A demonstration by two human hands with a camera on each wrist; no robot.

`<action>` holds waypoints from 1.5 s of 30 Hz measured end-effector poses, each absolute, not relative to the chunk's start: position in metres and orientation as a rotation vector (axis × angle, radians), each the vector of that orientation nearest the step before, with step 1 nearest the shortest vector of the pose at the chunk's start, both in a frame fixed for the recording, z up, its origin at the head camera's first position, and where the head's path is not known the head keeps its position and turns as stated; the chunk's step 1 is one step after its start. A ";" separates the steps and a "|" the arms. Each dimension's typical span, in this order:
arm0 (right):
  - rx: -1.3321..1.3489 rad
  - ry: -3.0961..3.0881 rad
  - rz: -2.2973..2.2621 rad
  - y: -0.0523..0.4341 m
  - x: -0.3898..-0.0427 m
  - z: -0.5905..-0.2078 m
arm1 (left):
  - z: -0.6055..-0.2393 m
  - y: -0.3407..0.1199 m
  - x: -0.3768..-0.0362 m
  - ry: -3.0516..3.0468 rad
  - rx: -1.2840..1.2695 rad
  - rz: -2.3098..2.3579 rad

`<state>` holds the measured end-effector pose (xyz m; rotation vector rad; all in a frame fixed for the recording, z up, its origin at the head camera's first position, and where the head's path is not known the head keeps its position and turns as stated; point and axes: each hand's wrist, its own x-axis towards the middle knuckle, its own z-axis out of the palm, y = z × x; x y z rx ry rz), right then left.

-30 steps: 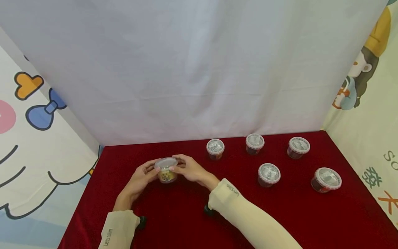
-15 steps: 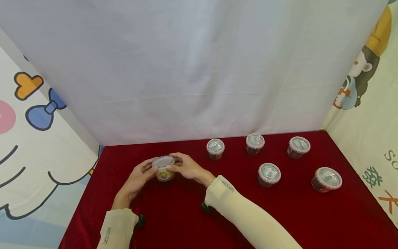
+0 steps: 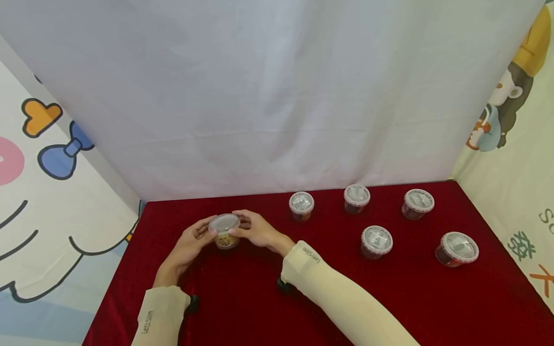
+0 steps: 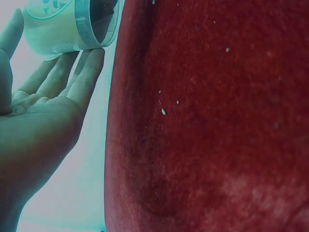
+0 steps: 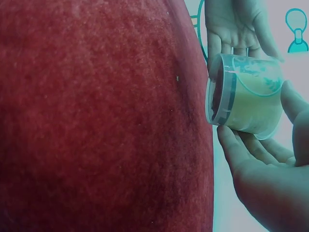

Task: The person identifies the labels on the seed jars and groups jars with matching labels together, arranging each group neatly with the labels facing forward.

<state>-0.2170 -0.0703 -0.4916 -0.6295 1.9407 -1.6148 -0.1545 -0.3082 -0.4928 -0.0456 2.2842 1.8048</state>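
A small clear plastic tub point(image 3: 226, 240) with a yellow printed label and a translucent lid is held upright over the left part of the red table. My left hand point(image 3: 189, 246) grips its left side, thumb at the front and fingers behind. On the opposite side my right hand point(image 3: 261, 231) grips it the same way. In the left wrist view, fingers lie along the wall of the tub point(image 4: 53, 29). The right wrist view has the tub point(image 5: 256, 96) between both hands, its base towards the red cloth; whether it touches the cloth I cannot tell.
Several lidded tubs with dark contents stand on the right half of the red cloth point(image 3: 242, 298); the nearest to my right hand is a back-row tub point(image 3: 301, 206). A white curtain point(image 3: 259, 120) hangs behind the table, with printed cloths at both sides.
Both hands have carried the tub slightly left and a little farther towards the back. Their grip looks the same, and the other tubs stay where they were.
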 end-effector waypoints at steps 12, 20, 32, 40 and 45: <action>-0.709 1.977 -1.650 -0.079 -0.219 -0.497 | -0.497 -0.314 -0.156 2.304 -0.045 1.815; -0.725 1.991 -1.712 -0.088 -0.218 -0.503 | -0.500 -0.321 -0.158 2.311 -0.018 1.831; -0.720 2.039 -1.713 -0.097 -0.220 -0.508 | -0.502 -0.325 -0.160 2.324 0.025 1.839; -0.712 2.017 -1.755 -0.106 -0.220 -0.511 | -0.509 -0.332 -0.161 2.336 0.014 1.833; -0.704 1.995 -1.767 -0.108 -0.220 -0.512 | -0.511 -0.334 -0.160 2.338 0.010 1.827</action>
